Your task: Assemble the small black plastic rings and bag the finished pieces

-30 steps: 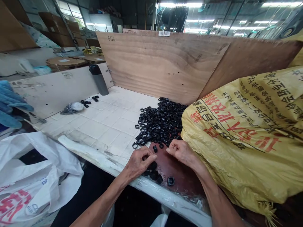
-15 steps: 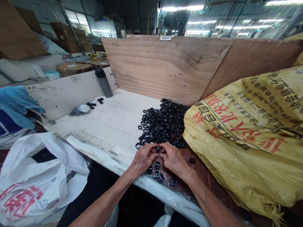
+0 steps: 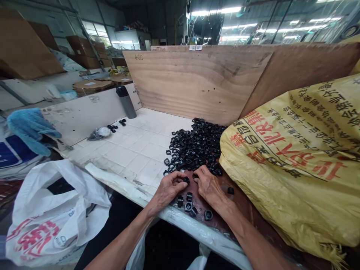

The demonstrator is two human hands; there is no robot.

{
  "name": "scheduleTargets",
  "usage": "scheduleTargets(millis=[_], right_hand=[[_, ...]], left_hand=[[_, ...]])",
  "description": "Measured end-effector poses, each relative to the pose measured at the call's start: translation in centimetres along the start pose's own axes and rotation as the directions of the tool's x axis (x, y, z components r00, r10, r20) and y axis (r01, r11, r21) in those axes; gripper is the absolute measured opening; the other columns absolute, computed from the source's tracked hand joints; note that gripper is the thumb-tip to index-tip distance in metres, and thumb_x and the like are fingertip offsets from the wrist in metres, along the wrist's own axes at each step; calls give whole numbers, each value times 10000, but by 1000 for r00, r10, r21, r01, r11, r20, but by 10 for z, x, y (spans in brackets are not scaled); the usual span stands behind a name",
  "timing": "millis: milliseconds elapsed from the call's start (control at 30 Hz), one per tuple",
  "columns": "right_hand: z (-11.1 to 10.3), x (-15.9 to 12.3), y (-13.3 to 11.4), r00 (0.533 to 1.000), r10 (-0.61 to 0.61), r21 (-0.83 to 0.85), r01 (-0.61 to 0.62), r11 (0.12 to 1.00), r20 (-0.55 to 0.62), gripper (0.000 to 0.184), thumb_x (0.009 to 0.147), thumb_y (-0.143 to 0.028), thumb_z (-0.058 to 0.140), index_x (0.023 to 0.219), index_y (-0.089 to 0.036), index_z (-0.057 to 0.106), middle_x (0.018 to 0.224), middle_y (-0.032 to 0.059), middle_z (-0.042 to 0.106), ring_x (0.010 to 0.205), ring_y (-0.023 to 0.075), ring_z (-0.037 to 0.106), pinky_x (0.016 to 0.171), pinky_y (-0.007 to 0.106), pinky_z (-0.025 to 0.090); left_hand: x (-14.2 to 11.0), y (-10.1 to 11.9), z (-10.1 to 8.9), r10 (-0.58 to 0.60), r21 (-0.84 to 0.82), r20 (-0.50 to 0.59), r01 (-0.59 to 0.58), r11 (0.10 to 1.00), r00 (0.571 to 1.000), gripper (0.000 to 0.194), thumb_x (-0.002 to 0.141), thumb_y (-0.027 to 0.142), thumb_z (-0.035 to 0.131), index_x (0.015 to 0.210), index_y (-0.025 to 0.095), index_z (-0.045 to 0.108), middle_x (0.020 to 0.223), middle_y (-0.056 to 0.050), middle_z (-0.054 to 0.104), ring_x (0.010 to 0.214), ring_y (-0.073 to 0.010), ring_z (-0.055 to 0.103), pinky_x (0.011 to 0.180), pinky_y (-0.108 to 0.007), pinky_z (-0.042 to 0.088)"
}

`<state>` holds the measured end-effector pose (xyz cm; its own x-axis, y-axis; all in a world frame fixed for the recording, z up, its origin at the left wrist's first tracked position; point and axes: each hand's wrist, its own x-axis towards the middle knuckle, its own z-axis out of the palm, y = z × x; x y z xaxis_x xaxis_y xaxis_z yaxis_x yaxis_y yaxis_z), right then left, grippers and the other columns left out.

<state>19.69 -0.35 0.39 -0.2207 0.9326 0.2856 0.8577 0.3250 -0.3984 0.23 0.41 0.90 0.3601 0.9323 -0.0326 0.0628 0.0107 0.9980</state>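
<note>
My left hand (image 3: 169, 186) pinches a small black plastic ring (image 3: 186, 180) between thumb and fingertips. Just to its right, my right hand (image 3: 207, 183) is closed on another small black plastic piece (image 3: 194, 176), mostly covered by the fingers. Beyond both hands spreads a heap of black plastic rings (image 3: 194, 144). Nearer to me, several loose pieces lie on the reddish-brown surface, among them a round one (image 3: 208, 215) and one with a pale inner rim (image 3: 188, 206). A single black piece (image 3: 230, 191) lies right of my right wrist.
A yellow printed sack (image 3: 281, 161) bulges along the right side. Wooden boards (image 3: 197, 82) wall off the back. On the white tabletop (image 3: 132, 157) stand a dark bottle (image 3: 126, 103) and a small bag (image 3: 99, 133). A white plastic bag (image 3: 56, 213) hangs at the left.
My hands, earlier together at one black ring, have drawn apart. The ring stays in my left hand, and my right hand has shifted right and slightly up. The view has shifted slightly.
</note>
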Motion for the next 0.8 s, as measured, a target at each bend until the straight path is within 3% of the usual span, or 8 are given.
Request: scheduleTargets(millis=[200,300,400,467,567,667,733,800], right_hand=[[-3,-4,-7,998,-53,41,52,998,32,168,823,-23,514,852,-183,553,853,42,581,769,188,573,693,288,449],[-4,-4,-10,999,16,243,-7,970,-33,151,829,-57,546,895,-188,583,890,38,617,805,180,601,732,285,473],[-9,-1,-12,993,98,517,-53,854,-60,156,847,-99,566,950,-197,631,961,35,648,835,163,632,733,267,510],[-14,1,-13,995,79,608,-22,793,-67,169,841,-109,583,952,-201,672,997,40,659,892,172,642,792,287,524],[-18,2,-17,997,51,672,2,741,-59,222,840,-118,599,1021,-208,692,1039,45,675,966,183,642,884,322,512],[-17,0,-21,991,132,729,-98,677,11,269,836,-166,634,1102,-208,635,1002,29,685,866,163,658,764,280,539],[-16,-1,-22,988,156,713,-117,692,10,213,820,-186,664,1031,-208,643,944,13,686,802,154,651,715,265,532],[-17,0,-23,992,120,671,-66,738,-34,135,825,-177,661,954,-209,683,941,18,686,837,164,648,772,284,524]], left_hand=[[-4,4,-2,-52,-214,23,56,975,998,308,788,288,749,1030,162,609,914,-50,706,816,-160,669,727,-258,514],[-6,7,-2,-54,-291,35,62,955,998,334,785,302,761,1038,175,583,945,-52,706,848,-176,680,735,-272,531],[-8,8,-2,-37,-353,43,50,934,998,308,784,294,766,1013,177,596,978,-50,703,865,-172,678,764,-281,542],[-9,7,-2,-38,-376,45,52,925,998,304,786,299,765,1018,175,611,990,-57,708,866,-178,683,776,-296,552],[-9,6,-2,-60,-388,43,72,919,997,321,787,310,764,1040,170,626,1002,-72,718,849,-190,695,770,-322,568],[-10,6,-3,-88,-373,24,91,923,996,344,776,310,771,1059,169,636,1000,-77,728,824,-192,702,763,-336,577],[-10,7,-2,-92,-358,7,88,930,996,347,774,310,771,1066,171,645,1020,-78,730,823,-194,703,768,-345,581],[-10,7,-2,-75,-342,-5,69,937,997,335,775,306,769,1060,171,656,1045,-78,726,836,-196,702,775,-347,582]])
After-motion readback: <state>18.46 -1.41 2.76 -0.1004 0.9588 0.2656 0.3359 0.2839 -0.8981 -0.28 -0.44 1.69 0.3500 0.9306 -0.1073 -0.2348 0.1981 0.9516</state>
